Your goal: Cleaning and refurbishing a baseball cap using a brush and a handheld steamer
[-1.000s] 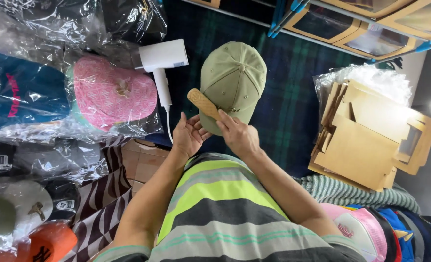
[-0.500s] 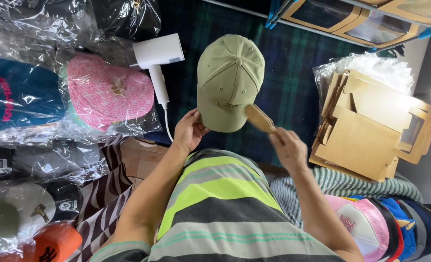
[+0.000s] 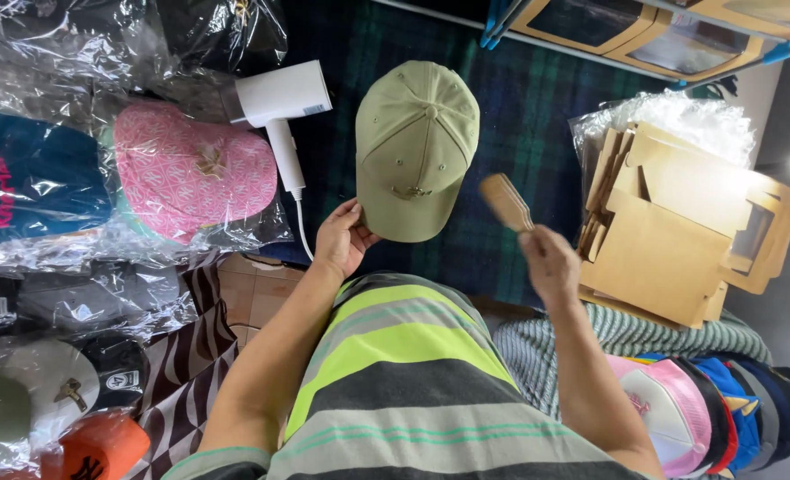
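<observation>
Olive-green cotton cap (image 3: 415,147) pinched at brim by left hand (image 3: 342,238); right hand (image 3: 548,262) grips wooden brush (image 3: 505,201). Loose brim pinch risks cap slipping under brushing.

dark plaid blanket (image 3: 519,133) under green cap (image 3: 415,147), white hairdryer (image 3: 281,111), cardboard stack (image 3: 679,222)

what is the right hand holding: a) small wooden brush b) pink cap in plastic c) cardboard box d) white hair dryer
a: the right hand has its grip on a small wooden brush, raised just right of the olive green cap whose brim the left hand steadies; the white hair dryer lies untouched on the plaid cloth.
</observation>
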